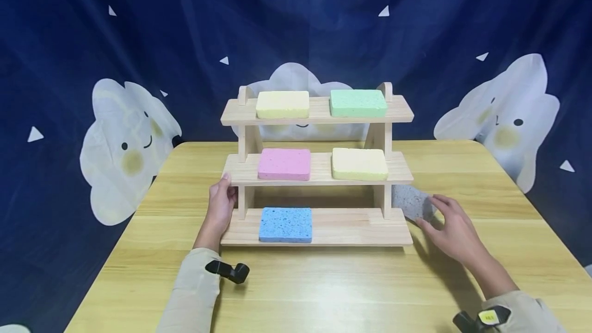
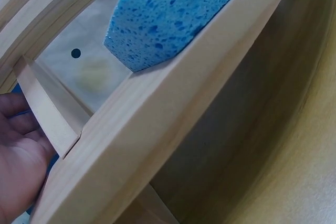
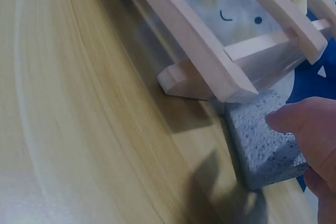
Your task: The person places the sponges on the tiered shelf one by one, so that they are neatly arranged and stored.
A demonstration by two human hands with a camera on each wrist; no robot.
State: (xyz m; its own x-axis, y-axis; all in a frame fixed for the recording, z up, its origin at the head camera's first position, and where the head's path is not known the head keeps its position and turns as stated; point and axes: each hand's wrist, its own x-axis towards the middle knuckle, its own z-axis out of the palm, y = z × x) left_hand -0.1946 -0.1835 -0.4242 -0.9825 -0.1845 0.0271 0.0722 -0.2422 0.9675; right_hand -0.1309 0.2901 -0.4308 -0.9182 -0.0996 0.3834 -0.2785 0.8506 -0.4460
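Observation:
A three-tier wooden display shelf (image 1: 349, 227) stands on the table. My left hand (image 1: 221, 207) grips its left side, thumb at the end of the middle tier and fingers by the upright. Off the shelf's right side, my right hand (image 1: 455, 230) pinches a grey speckled sponge (image 1: 409, 200) between thumb and fingers; the right wrist view shows this sponge (image 3: 262, 140) close to the bottom board's end. A blue sponge (image 1: 285, 225) lies on the bottom tier's left. Pink (image 1: 284, 164) and yellow sponges (image 1: 359, 163) occupy the middle tier.
On the top tier sit a pale yellow sponge (image 1: 283, 105) and a green sponge (image 1: 358, 103). The wooden table (image 1: 324, 292) extends around the shelf. Behind it hangs a dark blue curtain (image 1: 277, 14) with cloud prints.

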